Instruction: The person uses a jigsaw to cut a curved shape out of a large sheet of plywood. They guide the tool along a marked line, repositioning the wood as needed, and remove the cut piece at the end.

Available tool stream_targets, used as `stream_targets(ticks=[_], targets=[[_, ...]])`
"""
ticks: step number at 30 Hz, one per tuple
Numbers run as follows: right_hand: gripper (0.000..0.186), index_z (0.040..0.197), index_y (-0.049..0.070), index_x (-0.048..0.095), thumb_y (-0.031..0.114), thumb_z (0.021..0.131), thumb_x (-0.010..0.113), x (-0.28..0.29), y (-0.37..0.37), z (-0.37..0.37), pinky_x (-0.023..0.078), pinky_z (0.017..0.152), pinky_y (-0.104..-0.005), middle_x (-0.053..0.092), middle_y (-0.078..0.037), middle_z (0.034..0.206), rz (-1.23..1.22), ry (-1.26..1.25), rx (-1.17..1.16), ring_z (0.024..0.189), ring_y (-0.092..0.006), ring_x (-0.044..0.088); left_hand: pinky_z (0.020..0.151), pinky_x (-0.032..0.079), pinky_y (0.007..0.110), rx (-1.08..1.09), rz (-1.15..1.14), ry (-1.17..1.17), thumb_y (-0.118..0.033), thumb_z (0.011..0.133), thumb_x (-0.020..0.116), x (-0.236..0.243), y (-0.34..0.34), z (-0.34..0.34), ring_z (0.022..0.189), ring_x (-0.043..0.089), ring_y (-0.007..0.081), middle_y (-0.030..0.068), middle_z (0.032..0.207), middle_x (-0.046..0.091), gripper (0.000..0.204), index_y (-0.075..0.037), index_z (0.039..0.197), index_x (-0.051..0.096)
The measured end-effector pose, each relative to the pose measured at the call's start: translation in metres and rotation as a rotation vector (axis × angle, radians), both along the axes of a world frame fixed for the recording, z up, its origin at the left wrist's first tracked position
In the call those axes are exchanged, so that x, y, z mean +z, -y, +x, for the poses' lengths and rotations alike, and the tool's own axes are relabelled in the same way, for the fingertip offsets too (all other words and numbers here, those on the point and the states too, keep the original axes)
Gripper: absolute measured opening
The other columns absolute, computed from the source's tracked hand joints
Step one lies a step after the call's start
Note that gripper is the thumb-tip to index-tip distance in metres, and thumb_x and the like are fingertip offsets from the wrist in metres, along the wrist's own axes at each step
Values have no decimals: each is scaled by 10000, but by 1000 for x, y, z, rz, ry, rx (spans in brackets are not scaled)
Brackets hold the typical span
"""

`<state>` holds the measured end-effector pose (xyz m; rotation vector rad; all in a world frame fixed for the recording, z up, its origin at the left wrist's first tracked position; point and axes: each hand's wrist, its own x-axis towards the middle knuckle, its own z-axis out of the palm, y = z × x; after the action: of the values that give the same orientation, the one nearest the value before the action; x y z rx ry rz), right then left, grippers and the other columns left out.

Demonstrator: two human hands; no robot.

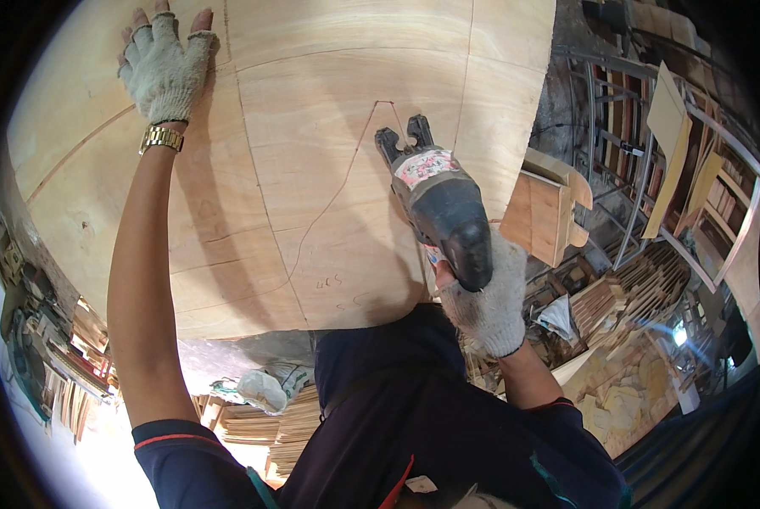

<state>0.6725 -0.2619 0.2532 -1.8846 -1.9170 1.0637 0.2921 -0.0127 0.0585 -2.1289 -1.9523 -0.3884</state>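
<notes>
A large plywood sheet point(329, 195) spreads out in front of me, drawn with straight and curved lines. On its far left part my left hand point(168, 72), in a fingerless knit glove, lies flat with the fingers spread. My right hand point(490, 297), gloved too, is closed round the handle of a black jigsaw point(452, 212). The jigsaw's forked shoe points away from me, beside the tip of a narrow drawn peak. Its blade cannot be made out.
Past the sheet's right edge stands a small wooden block structure point(541, 212). A metal rack point(711, 195) with boards is farther right. Wood strips and offcuts point(626, 297) lie below it. Stacked strips point(295, 424) and a plastic bag point(261, 390) are near my body.
</notes>
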Motion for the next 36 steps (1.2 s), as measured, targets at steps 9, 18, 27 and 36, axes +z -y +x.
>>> stream_targets(ticks=[9,18,27,36], targets=[[291,1004,23,662,103,741,759,5,-11,-1,520,674,-465,665,-167,831,-33,-67,-61,751,-414,664,1254,198,565,-4,20,4,-614,949,499,1,0,1,1555,274,424,180,1685,333,801,-230,1637,356],[311,1005,35,666,131,727,767,11,-12,-2,513,675,-468,666,-166,827,-80,-53,-71,744,-417,656,1238,244,544,146,-84,7,-389,963,655,45,16,46,1514,311,437,237,1647,358,767,-60,1598,379],[348,1044,45,681,158,727,768,12,-11,-5,503,726,-469,682,-156,825,-40,44,-71,772,-411,659,1240,243,545,154,-67,10,-392,957,660,46,17,46,1516,311,434,232,1650,357,770,-69,1600,385],[360,1042,47,684,152,709,770,13,-16,-5,509,702,-459,684,-146,778,-207,-77,-190,729,-401,660,1242,237,549,158,-62,8,-403,956,657,46,19,45,1520,309,430,226,1656,350,778,-74,1604,381]])
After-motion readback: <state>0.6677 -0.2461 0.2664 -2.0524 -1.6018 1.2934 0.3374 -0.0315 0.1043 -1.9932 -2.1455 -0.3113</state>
